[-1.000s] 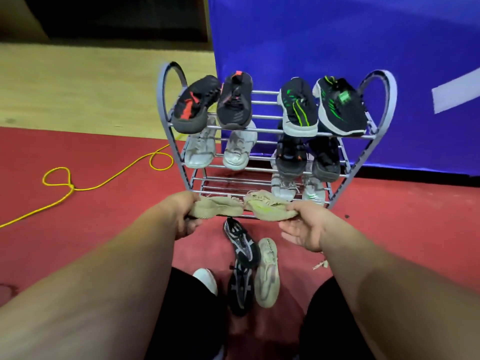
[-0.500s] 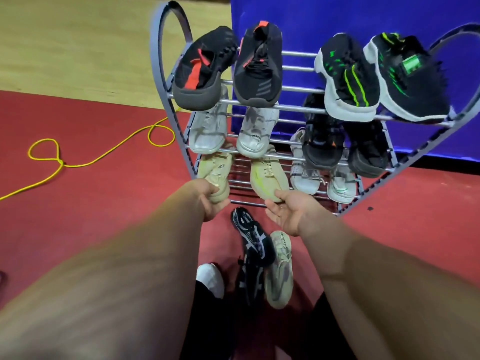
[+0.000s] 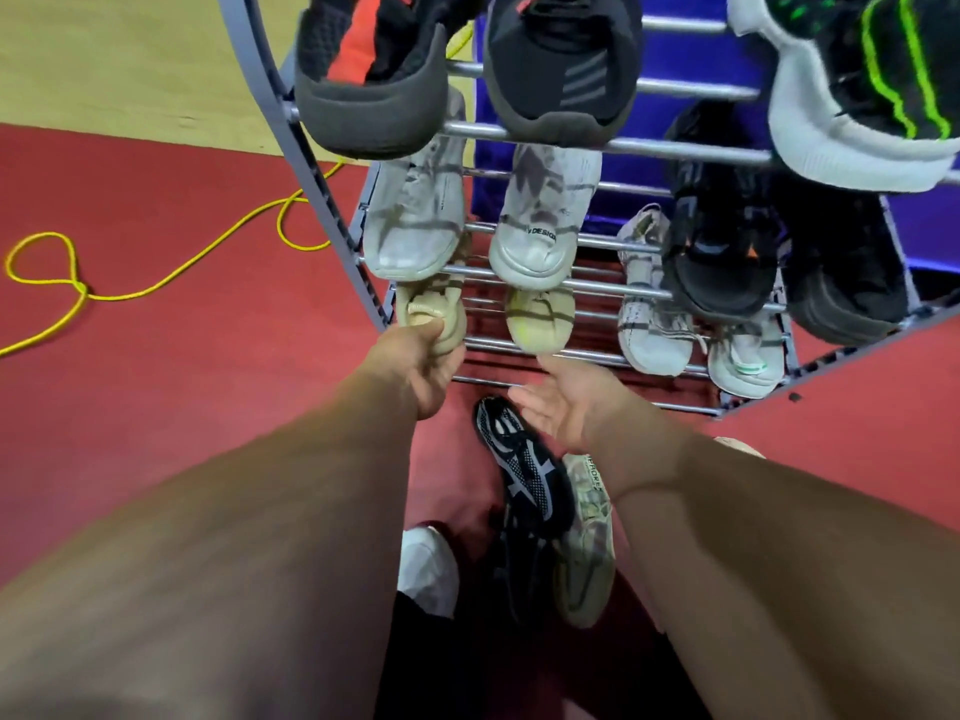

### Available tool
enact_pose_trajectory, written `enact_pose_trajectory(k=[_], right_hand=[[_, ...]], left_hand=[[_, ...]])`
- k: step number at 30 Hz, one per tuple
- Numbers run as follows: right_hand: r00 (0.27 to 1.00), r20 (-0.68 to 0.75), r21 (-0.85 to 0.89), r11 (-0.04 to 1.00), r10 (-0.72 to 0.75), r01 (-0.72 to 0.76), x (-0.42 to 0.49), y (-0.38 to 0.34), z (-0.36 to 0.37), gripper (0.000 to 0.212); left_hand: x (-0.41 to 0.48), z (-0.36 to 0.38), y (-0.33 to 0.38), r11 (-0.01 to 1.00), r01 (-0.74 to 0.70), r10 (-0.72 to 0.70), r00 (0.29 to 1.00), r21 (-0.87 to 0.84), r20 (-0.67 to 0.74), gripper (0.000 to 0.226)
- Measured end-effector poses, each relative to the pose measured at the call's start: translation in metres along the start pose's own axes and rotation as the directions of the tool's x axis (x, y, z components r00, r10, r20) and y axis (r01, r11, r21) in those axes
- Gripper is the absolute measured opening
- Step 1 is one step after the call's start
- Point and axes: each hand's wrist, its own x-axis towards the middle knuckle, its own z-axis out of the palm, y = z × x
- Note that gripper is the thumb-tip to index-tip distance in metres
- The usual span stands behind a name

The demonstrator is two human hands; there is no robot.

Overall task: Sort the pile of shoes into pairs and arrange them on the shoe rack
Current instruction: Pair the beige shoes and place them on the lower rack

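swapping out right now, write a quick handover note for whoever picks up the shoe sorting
Left hand: closed on the toe of the left beige shoe, which sits on the shoe rack's bottom shelf.
Right hand: open and empty, just in front of the right beige shoe, which rests on the same shelf.
Done: top shelf, middle shelf and the right side of the bottom shelf hold pairs; the beige pair is nearly settled.
Left: release the left beige shoe, then deal with the black patterned shoe and the tan shoe on the floor by the knees. They do not look like a pair.
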Motion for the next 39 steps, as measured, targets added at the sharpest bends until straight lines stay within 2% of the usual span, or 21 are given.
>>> enact_pose_trajectory(k=[4, 8, 15, 24, 28, 30, 35, 39], right_hand=[[1.000, 0.004, 0.030, 0.999, -0.015, 0.014, 0.010, 0.000, 0.008, 0.056], [0.999, -0.038, 0.015, 1.000, -0.013, 0.013, 0.017, -0.002, 0.007, 0.048], [0.993, -0.108, 0.045, 0.998, -0.042, 0.048, 0.029, -0.011, 0.003, 0.030], [0.997, -0.060, 0.026, 0.998, -0.056, 0.057, 0.041, -0.014, 0.005, 0.011], [0.998, 0.050, 0.029, 0.999, -0.046, 0.045, 0.045, -0.010, 0.010, 0.021], [0.996, 0.078, -0.025, 0.999, -0.035, 0.037, 0.047, -0.006, 0.011, 0.025], [0.999, 0.048, -0.163, 0.987, -0.004, 0.012, 0.044, -0.004, 0.008, 0.028], [0.999, 0.049, -0.270, 0.963, 0.020, -0.006, 0.021, -0.014, 0.003, 0.029]], left_hand=[[0.020, -0.003, -0.011, 0.991, 0.128, -0.119, 0.980, 0.045, -0.160, 0.023], [0.030, -0.005, -0.021, 0.982, 0.121, -0.089, 0.973, 0.143, -0.212, 0.023], [0.034, -0.007, -0.016, 0.996, 0.084, -0.081, 0.981, 0.008, -0.177, 0.011], [0.040, -0.009, -0.013, 0.999, 0.004, -0.016, 0.965, -0.046, -0.260, 0.002], [0.035, -0.007, -0.015, 0.999, -0.011, -0.002, 0.963, -0.048, -0.268, 0.002], [0.034, -0.007, -0.015, 0.999, -0.010, -0.002, 0.965, -0.042, -0.260, 0.006], [0.027, -0.002, -0.011, 0.998, 0.023, -0.007, 0.969, 0.062, -0.245, 0.024], [0.001, 0.006, -0.015, 0.962, 0.111, -0.062, 0.978, 0.249, -0.199, 0.027]])
